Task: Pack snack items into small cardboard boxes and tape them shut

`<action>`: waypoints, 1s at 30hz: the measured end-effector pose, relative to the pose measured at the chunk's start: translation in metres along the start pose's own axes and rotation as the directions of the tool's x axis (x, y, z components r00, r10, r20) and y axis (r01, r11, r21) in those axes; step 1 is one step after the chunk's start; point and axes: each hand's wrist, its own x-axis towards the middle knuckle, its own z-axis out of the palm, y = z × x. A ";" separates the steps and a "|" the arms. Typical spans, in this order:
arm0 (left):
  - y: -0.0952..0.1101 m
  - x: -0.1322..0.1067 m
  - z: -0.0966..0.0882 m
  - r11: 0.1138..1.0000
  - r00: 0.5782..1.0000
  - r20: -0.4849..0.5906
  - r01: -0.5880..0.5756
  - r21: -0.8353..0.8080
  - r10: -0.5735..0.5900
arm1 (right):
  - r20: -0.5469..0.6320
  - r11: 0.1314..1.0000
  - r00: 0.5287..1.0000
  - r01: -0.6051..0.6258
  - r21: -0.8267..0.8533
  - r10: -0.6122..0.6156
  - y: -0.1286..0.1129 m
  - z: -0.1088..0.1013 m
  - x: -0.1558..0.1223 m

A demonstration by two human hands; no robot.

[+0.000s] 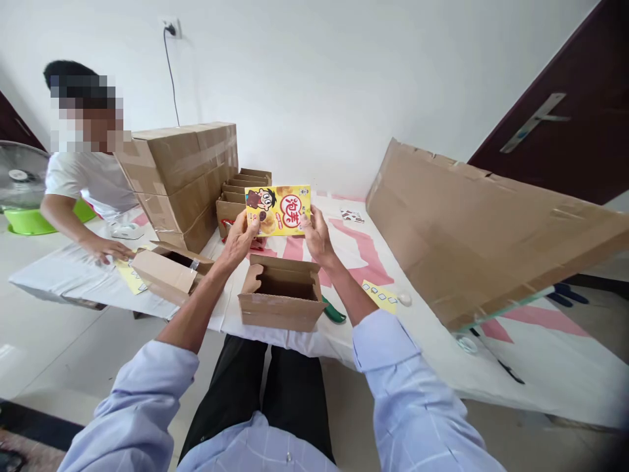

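Between my two hands I hold up a yellow snack box (278,210) with a cartoon face and red lettering on its front. My left hand (240,237) grips its left end, and my right hand (318,235) grips the right end. Below and nearer to me, an open cardboard box (280,309) stands on the table with its flaps up and its inside dark. The snack box is above and beyond it, apart from it. Red packets (256,244) lie partly hidden behind my left hand. A green-handled tool (335,313) sits by the open box's right side.
Stacked cartons (189,177) and several open boxes (246,190) stand at the back left. On the left, a co-worker's hand (105,249) is beside another carton (164,272). A large cardboard panel (472,229) leans at right. Yellow sheet (381,296) and black-handled tool (501,364) lie on the tabletop.
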 end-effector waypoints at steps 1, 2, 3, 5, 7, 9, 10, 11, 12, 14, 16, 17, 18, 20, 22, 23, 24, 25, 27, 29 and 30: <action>-0.006 0.007 -0.002 0.999 0.999 0.015 0.045 0.012 -0.045 | 0.029 0.998 0.998 -0.057 -0.016 0.058 0.006 -0.002 0.007; -0.012 0.011 -0.004 0.995 0.995 0.030 0.096 0.023 -0.097 | 0.051 0.992 0.991 -0.119 -0.032 0.120 0.012 -0.003 0.013; -0.019 0.014 -0.005 0.989 0.988 0.044 0.145 0.034 -0.147 | 0.067 0.983 0.981 -0.177 -0.044 0.179 0.018 -0.004 0.016; -0.033 0.014 -0.008 0.974 0.974 0.050 0.220 0.052 -0.222 | 0.096 0.962 0.957 -0.268 -0.058 0.272 0.030 -0.005 0.016; -0.045 0.011 -0.009 0.962 0.964 0.031 0.263 0.066 -0.266 | 0.129 0.943 0.934 -0.329 -0.058 0.334 0.039 -0.006 0.011; -0.053 0.009 -0.009 0.956 0.959 0.010 0.283 0.073 -0.285 | 0.167 0.934 0.919 -0.354 -0.053 0.358 0.043 -0.007 0.007; -0.055 0.010 -0.008 0.956 0.958 0.004 0.285 0.074 -0.286 | 0.177 0.937 0.920 -0.346 -0.046 0.348 0.044 -0.008 0.006; -0.056 0.012 -0.007 0.956 0.959 0.003 0.283 0.073 -0.284 | 0.179 0.945 0.928 -0.326 -0.035 0.327 0.044 -0.008 0.007; -0.055 0.016 -0.006 0.958 0.960 0.001 0.278 0.070 -0.279 | 0.172 0.954 0.939 -0.298 -0.019 0.296 0.042 -0.008 0.009; -0.048 0.028 -0.002 0.972 0.974 -0.009 0.226 0.060 -0.226 | 0.125 0.977 0.970 -0.214 0.020 0.210 0.036 -0.007 0.016; -0.035 0.043 0.003 0.994 0.995 -0.021 0.098 0.049 -0.097 | 0.051 0.993 0.993 -0.109 0.052 0.106 0.026 -0.004 0.026; -0.028 0.050 0.006 0.999 1.000 -0.025 0.018 0.042 -0.017 | 0.018 0.997 0.999 -0.052 0.061 0.051 0.020 -0.003 0.030; -0.020 0.056 0.009 0.998 0.998 -0.027 -0.058 0.035 0.059 | -0.008 0.998 1.000 0.002 0.067 -0.001 0.013 -0.002 0.034; -0.006 0.065 0.014 0.988 0.987 -0.029 -0.155 0.021 0.155 | -0.035 0.995 0.997 0.075 0.073 -0.072 0.001 0.000 0.039; 0.004 0.069 0.018 0.983 0.982 -0.034 -0.183 0.015 0.183 | -0.052 0.992 0.993 0.108 0.069 -0.104 -0.008 0.000 0.042; 0.007 0.069 0.020 0.983 0.982 -0.038 -0.183 0.017 0.184 | -0.059 0.991 0.992 0.116 0.062 -0.113 -0.012 -0.001 0.043; 0.009 0.069 0.021 0.983 0.982 -0.044 -0.180 0.020 0.181 | -0.063 0.991 0.991 0.122 0.051 -0.118 -0.014 -0.001 0.043; 0.010 0.069 0.022 0.984 0.983 -0.049 -0.178 0.025 0.179 | -0.065 0.991 0.990 0.125 0.040 -0.122 -0.016 -0.002 0.044; 0.012 0.068 0.023 0.983 0.982 -0.059 -0.180 0.034 0.182 | -0.068 0.992 0.990 0.127 0.026 -0.125 -0.019 -0.004 0.045; 0.014 0.070 0.024 0.979 0.978 -0.060 -0.199 0.046 0.202 | -0.072 0.991 0.989 0.130 0.032 -0.127 -0.022 -0.005 0.046; 0.016 0.072 0.024 0.976 0.975 -0.057 -0.211 0.052 0.213 | -0.074 0.990 0.988 0.136 0.039 -0.133 -0.024 -0.005 0.048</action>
